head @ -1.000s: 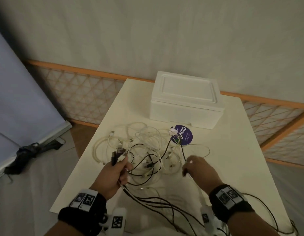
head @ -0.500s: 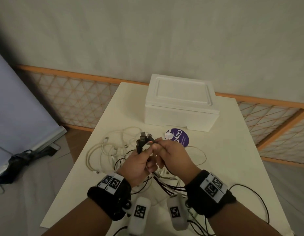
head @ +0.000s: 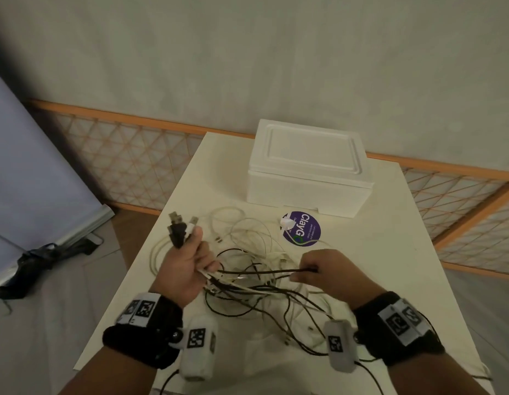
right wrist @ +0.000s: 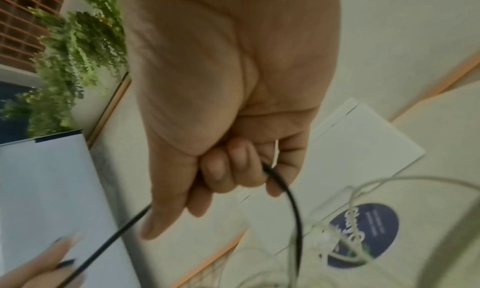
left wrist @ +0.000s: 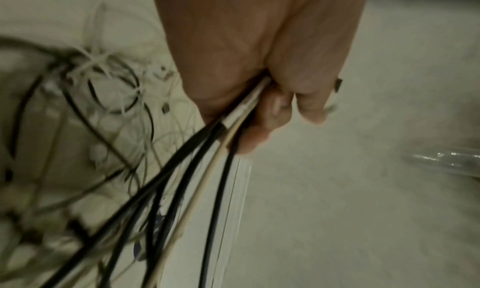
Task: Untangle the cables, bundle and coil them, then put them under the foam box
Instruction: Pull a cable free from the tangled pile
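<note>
Black cable [head: 279,271] between both hands (fingertip grip hidden), tangle [left wrist: 103,99] blurred

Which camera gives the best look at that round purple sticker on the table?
The head view: the purple sticker lies whole and sharp on the table, just before the foam box. The right wrist view shows it blurred, crossed by a white cable. In the left wrist view I cannot make it out.

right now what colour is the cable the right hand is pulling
Black. The right hand grips a black cable; the right wrist view shows it best.
</note>
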`<action>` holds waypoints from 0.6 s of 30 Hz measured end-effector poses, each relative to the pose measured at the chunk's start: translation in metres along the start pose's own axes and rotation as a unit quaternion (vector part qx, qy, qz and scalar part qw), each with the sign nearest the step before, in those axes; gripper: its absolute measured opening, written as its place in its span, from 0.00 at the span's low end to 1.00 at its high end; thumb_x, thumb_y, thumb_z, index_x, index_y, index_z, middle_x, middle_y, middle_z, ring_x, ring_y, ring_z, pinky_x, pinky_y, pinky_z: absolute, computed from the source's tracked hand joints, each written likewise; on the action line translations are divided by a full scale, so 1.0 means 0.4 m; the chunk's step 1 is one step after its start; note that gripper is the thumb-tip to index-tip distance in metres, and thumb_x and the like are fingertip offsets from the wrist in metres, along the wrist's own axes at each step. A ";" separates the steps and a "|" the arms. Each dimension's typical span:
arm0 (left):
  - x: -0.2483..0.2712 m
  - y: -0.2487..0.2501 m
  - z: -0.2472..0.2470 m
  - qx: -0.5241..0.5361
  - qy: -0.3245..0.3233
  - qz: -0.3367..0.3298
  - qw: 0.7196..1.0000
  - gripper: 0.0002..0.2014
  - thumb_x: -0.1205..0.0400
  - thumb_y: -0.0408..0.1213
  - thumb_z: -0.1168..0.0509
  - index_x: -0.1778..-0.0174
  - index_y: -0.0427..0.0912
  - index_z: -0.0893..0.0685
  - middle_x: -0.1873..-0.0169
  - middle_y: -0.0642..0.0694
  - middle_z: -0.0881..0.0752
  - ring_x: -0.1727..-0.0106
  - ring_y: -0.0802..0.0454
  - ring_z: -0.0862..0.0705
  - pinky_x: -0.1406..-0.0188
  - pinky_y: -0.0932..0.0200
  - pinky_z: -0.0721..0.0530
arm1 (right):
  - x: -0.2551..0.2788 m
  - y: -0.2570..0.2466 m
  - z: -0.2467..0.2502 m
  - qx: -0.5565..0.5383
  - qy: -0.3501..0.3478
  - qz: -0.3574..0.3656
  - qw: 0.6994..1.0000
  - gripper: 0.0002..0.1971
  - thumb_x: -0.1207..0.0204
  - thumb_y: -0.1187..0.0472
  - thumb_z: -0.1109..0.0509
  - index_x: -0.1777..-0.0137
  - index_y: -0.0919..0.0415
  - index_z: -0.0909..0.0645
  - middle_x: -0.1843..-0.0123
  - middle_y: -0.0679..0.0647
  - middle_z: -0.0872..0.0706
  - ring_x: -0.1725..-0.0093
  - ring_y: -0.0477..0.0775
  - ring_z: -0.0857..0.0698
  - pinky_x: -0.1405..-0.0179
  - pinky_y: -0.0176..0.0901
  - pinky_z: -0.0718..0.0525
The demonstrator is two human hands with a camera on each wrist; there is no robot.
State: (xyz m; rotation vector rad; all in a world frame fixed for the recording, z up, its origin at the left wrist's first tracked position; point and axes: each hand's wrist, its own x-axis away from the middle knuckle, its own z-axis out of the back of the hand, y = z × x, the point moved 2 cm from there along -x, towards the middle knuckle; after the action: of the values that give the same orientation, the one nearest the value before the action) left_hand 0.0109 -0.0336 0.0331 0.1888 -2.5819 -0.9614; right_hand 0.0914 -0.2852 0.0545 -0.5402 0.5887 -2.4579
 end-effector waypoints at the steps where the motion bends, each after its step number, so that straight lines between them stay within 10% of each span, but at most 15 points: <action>1: 0.009 0.008 0.018 -0.025 0.008 -0.002 1.000 0.17 0.20 0.42 0.39 0.75 0.48 0.33 0.83 0.54 0.40 0.84 0.59 0.41 0.83 0.64 0.36 | 0.004 0.012 0.011 -0.013 0.003 0.001 1.000 0.13 0.31 0.43 0.24 0.70 0.45 0.23 0.72 0.48 0.21 0.68 0.46 0.22 0.67 0.34 0.29; 12: 0.081 0.028 0.060 -0.115 0.026 0.046 0.992 0.20 0.22 0.46 0.38 0.77 0.43 0.33 0.83 0.48 0.35 0.86 0.58 0.43 0.85 0.67 0.44 | -0.041 0.033 -0.030 0.066 0.076 -0.022 0.995 0.06 0.25 0.54 0.29 0.59 0.56 0.19 0.57 0.50 0.17 0.52 0.53 0.18 0.48 0.52 0.20; 15: 0.080 0.020 0.014 -0.197 -0.007 0.030 0.980 0.14 0.23 0.45 0.36 0.61 0.36 0.17 0.62 0.39 0.11 0.86 0.59 0.42 0.87 0.69 0.40 | -0.036 -0.044 0.004 0.021 0.109 0.019 0.994 0.05 0.25 0.60 0.31 0.59 0.48 0.16 0.61 0.38 0.13 0.55 0.42 0.15 0.51 0.44 0.17; 18: 0.063 0.006 -0.060 -0.279 -0.051 0.022 0.959 0.14 0.24 0.36 0.29 0.43 0.40 0.13 0.55 0.42 0.12 0.84 0.58 0.40 0.84 0.65 0.39 | -0.026 -0.163 0.066 -0.031 0.164 0.105 0.980 0.09 0.26 0.64 0.28 0.61 0.48 0.14 0.70 0.27 0.17 0.62 0.31 0.17 0.59 0.25 0.23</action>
State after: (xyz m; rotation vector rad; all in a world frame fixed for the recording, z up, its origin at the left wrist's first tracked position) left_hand -0.0029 -0.0527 0.0591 -0.0755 -2.2729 -1.6655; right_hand 0.0852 -0.2377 0.1070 -0.0855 0.8122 -2.3458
